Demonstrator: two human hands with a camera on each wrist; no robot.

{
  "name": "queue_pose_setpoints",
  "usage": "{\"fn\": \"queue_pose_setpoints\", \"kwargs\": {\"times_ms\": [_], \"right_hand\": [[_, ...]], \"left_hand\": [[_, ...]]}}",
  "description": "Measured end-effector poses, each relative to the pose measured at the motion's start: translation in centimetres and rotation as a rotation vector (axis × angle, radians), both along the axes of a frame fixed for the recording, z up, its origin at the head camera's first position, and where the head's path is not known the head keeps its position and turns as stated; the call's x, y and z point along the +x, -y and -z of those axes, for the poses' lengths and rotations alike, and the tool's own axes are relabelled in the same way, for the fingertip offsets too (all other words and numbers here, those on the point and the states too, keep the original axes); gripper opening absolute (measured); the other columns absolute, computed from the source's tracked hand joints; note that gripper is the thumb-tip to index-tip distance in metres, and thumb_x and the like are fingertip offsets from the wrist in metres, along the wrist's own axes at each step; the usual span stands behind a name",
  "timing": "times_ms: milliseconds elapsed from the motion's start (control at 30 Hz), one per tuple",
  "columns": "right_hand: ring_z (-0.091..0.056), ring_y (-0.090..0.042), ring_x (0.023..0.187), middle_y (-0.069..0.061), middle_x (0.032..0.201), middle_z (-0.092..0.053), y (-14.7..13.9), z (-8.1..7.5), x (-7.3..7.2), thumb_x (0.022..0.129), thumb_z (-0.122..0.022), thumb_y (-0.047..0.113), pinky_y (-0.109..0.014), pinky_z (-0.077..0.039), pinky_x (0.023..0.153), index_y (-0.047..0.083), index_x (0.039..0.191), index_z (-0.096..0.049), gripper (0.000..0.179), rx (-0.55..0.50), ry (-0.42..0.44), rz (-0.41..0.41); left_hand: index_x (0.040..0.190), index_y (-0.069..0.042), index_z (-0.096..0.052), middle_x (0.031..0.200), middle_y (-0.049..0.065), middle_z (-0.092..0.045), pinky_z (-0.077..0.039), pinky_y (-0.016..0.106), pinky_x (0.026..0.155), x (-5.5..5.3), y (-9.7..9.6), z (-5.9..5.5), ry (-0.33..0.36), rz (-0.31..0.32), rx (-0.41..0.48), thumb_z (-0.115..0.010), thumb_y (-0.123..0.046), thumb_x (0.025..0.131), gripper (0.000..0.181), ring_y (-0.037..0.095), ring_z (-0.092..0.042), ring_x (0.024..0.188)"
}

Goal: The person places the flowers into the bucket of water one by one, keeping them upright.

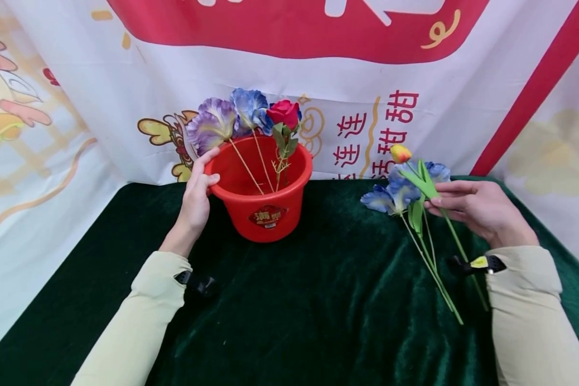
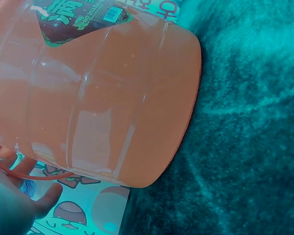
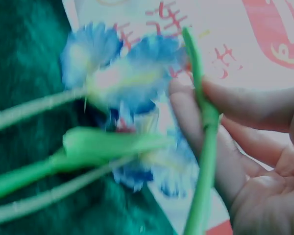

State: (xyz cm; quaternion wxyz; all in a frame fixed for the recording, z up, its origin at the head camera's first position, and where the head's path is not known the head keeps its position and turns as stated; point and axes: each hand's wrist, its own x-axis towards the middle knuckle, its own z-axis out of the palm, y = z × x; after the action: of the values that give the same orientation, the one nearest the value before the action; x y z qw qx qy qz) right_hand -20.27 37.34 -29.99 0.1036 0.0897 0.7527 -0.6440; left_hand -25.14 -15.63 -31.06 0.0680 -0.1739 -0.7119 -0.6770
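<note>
Pinching: right hand, its fingers grasping the tulip by its stem and leaf, below the bloom, beside the blue flowers.
Gripping: left hand, its fingers at the left of the bucket, on the rim, seemingly to steady it.
In the bucket: a purple flower, a blue flower and a rose, apparently done.
On the table: two blue flowers and a leafy stem, well apart from the bucket, seemingly left to do.
Progress: about half, I judge; the tulip is in hand, not yet in.
Tulip build: smooth green stem, strap-like leaves, yellow-orange bud.
Petals: ruffled and fabric-like on blue and purple; the rose tightly furled.
Bucket build: glossy red plastic, round, narrowing downward, dark label.
Cloth: dark green, velvety, creased.
</note>
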Motion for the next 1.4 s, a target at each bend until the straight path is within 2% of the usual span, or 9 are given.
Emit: {"fn": "queue_pose_setpoints", "kwargs": {"times_ms": [133,233,533,667,767,933,1167,1300,1400], "right_hand": [[-0.081,-0.017,0.1,0.006,0.112,-0.08,2.0,-0.9,0.2,0.091,-0.082,0.03,-0.03,-0.065,0.086,0.027,0.121,-0.079,0.031,-0.078,-0.061,0.018],[-0.081,-0.019,0.099,0.003,0.115,-0.079,3.2,-1.4,0.5,0.09,-0.083,0.031,-0.031,-0.065,0.086,0.023,0.124,-0.079,0.035,-0.091,-0.096,0.007],[-0.073,-0.012,0.097,0.01,0.114,-0.07,5.8,-2.0,0.4,0.092,-0.081,0.037,-0.025,-0.064,0.087,0.032,0.113,-0.082,0.022,0.091,-0.1,-0.055],[-0.072,-0.015,0.096,0.009,0.112,-0.071,6.5,-2.3,0.3,0.094,-0.08,0.033,-0.027,-0.064,0.087,0.03,0.114,-0.082,0.02,0.099,-0.082,-0.108],[-0.074,-0.014,0.094,0.009,0.109,-0.073,7.0,-2.5,0.3,0.093,-0.081,0.033,-0.028,-0.064,0.087,0.029,0.113,-0.082,0.02,0.082,-0.073,-0.103],[-0.074,-0.013,0.093,0.008,0.115,-0.069,7.9,-2.7,0.3,0.088,-0.084,0.039,-0.025,-0.063,0.087,0.03,0.111,-0.081,0.025,0.051,-0.077,0.006],[-0.078,-0.012,0.092,0.005,0.117,-0.071,9.2,-2.5,0.3,0.081,-0.089,0.034,-0.023,-0.064,0.083,0.022,0.108,-0.083,0.031,-0.179,-0.132,0.222],[-0.073,-0.012,0.1,0.005,0.127,-0.064,9.7,-2.7,0.3,0.075,-0.093,0.039,-0.02,-0.062,0.083,0.022,0.116,-0.082,0.046,-0.198,-0.119,0.304],[-0.07,-0.012,0.098,0.006,0.126,-0.066,10.0,-2.7,0.2,0.074,-0.093,0.041,-0.02,-0.061,0.081,0.023,0.116,-0.082,0.047,-0.193,-0.103,0.351]], "left_hand": [[0.166,-0.011,-0.027,0.173,0.004,-0.028,-0.027,0.053,0.131,0.1,0.1,0.0,0.005,0.001,-0.005,-0.027,-0.01,0.104,0.062,0.027,-0.034,0.153],[0.166,-0.011,-0.026,0.173,0.004,-0.029,-0.027,0.053,0.131,0.0,0.1,0.0,0.003,0.003,-0.004,-0.027,-0.01,0.104,0.062,0.028,-0.034,0.153],[0.166,-0.01,-0.026,0.172,0.004,-0.029,-0.027,0.052,0.131,0.1,0.0,0.0,0.005,0.004,0.001,-0.027,-0.01,0.104,0.062,0.028,-0.035,0.153],[0.166,-0.01,-0.026,0.172,0.005,-0.029,-0.027,0.053,0.131,0.1,0.1,0.0,0.003,0.002,0.004,-0.027,-0.01,0.103,0.062,0.028,-0.034,0.153],[0.166,-0.01,-0.026,0.173,0.005,-0.028,-0.026,0.053,0.132,0.1,0.1,0.0,0.005,0.008,0.013,-0.027,-0.01,0.103,0.062,0.028,-0.034,0.154],[0.166,-0.01,-0.025,0.172,0.006,-0.029,-0.027,0.052,0.132,0.1,0.1,0.1,0.006,0.014,0.016,-0.027,-0.01,0.103,0.062,0.027,-0.035,0.153],[0.166,-0.011,-0.025,0.172,0.005,-0.029,-0.028,0.053,0.131,0.1,0.1,0.1,0.009,0.009,0.008,-0.027,-0.01,0.104,0.062,0.027,-0.035,0.153],[0.166,-0.011,-0.025,0.173,0.005,-0.028,-0.028,0.053,0.131,0.2,0.1,0.0,0.01,0.011,0.007,-0.027,-0.01,0.104,0.062,0.027,-0.035,0.153],[0.166,-0.011,-0.025,0.173,0.004,-0.027,-0.028,0.054,0.131,0.2,0.1,0.0,0.009,0.013,0.005,-0.027,-0.01,0.104,0.062,0.028,-0.034,0.153]]}}
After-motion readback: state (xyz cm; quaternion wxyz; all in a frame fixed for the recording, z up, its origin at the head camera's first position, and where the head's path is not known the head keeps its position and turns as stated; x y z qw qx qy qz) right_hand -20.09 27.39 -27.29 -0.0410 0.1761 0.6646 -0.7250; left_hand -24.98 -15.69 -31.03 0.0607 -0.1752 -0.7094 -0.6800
